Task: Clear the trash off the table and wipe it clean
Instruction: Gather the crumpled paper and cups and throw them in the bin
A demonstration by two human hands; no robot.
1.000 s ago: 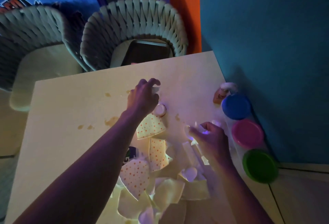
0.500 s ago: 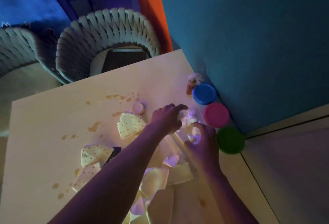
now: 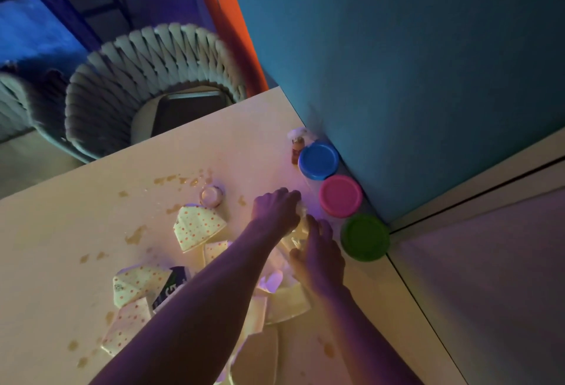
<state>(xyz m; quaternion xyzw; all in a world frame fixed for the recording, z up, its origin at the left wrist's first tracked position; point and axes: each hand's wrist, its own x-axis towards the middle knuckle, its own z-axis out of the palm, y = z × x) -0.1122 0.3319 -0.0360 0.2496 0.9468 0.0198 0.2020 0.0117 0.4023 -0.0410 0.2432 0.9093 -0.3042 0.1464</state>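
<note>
Dim home playroom: 3 colour-lidded dough tubs (image 3: pixel 341 196), woven chair (image 3: pixel 146 85), teal wall (image 3: pixel 397 63).

Two seemingly sleeveless forearms, bare hands (image 3: pixel 276 210)

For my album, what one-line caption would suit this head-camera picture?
Both hands, left hand and right hand, gather crumpled paper on a stained table beside three coloured lids.
</note>
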